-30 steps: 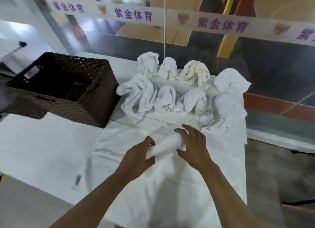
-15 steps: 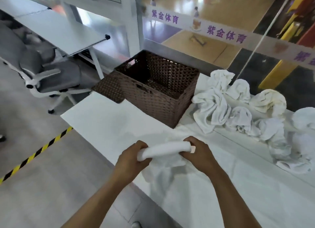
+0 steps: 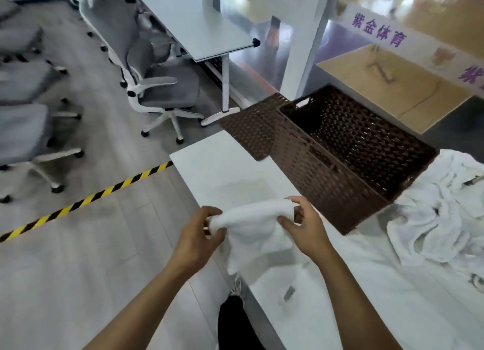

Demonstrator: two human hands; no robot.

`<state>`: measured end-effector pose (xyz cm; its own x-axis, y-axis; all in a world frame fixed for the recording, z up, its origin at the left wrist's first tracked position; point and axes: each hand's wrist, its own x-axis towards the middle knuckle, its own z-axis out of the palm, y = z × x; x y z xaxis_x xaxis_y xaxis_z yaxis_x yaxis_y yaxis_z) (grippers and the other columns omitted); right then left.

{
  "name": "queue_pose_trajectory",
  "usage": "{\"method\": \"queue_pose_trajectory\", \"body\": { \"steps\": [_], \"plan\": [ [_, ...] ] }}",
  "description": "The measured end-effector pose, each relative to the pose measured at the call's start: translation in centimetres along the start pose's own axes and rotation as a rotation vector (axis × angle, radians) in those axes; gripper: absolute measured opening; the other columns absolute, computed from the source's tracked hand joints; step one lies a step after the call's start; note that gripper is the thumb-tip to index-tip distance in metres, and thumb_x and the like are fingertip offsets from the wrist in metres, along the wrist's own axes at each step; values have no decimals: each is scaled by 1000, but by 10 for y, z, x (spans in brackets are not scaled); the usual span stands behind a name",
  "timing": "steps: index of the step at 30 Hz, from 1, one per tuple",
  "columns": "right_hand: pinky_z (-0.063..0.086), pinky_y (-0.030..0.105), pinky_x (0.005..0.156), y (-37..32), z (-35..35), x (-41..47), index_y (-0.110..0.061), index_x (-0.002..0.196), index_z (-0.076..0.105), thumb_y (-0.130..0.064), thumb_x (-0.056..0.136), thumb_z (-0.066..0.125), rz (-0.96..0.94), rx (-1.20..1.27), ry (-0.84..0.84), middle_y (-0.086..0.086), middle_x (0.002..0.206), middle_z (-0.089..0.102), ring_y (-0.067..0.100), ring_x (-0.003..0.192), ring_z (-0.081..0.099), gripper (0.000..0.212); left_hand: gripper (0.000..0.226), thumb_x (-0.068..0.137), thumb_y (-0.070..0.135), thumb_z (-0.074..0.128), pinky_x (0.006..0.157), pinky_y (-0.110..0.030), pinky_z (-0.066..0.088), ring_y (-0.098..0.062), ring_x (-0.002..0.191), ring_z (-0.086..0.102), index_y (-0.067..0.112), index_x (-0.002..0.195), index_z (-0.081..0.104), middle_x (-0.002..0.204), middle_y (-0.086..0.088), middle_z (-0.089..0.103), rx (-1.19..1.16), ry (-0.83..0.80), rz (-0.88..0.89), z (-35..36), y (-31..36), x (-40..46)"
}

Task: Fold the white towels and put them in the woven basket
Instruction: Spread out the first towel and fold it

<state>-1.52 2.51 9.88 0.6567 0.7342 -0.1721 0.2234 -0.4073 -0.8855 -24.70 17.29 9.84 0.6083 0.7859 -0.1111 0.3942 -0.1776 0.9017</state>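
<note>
A white towel (image 3: 252,229) is held in the air above the white table's near left part, rolled along its top edge with loose cloth hanging below. My left hand (image 3: 200,235) pinches its left end and my right hand (image 3: 303,225) pinches its right end. The dark brown woven basket (image 3: 322,171) stands open and looks empty, just beyond and to the right of my right hand. A heap of crumpled white towels (image 3: 442,221) lies to the right of the basket.
The white table (image 3: 222,166) ends at a corner left of the basket. The basket's flat woven lid (image 3: 251,127) leans at its left side. Grey office chairs (image 3: 162,87), a grey desk (image 3: 199,22) and a yellow-black floor stripe (image 3: 86,200) fill the left.
My view has swung left, so the basket and towel heap now sit further right. Both hands have kept hold of the rolled towel and carried it toward the table's left end.
</note>
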Motion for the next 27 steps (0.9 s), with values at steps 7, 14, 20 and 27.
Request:
{"method": "queue_pose_trajectory", "body": {
  "steps": [7,14,20,27],
  "plan": [
    [55,32,80,-9,56,118,-39,107,57,-30,86,80,34,61,-56,-9,97,70,9,91,67,32,35,92,13,69,69,-14,52,-3,88,63,29,119,55,110,10,63,-29,135,-158,-18,-25,92],
    [51,19,72,-29,113,247,-32,113,58,-22,94,72,63,115,-180,-12,101,65,7,89,63,26,32,93,12,65,72,-19,50,-14,91,61,25,120,56,106,14,59,-39,296,-330,-29,-48,192],
    [56,35,86,-12,160,328,-28,116,58,-20,94,69,93,91,-137,2,112,67,21,103,65,26,40,89,11,67,77,-29,50,-16,89,57,27,123,53,118,-3,56,50,301,-396,-28,-76,272],
    [49,40,103,12,193,368,-37,145,38,-18,89,68,50,-9,-112,-1,139,50,15,128,49,66,77,82,10,76,101,-29,43,-22,128,43,30,146,39,151,0,26,219,167,-364,-18,-113,319]
  ]
}}
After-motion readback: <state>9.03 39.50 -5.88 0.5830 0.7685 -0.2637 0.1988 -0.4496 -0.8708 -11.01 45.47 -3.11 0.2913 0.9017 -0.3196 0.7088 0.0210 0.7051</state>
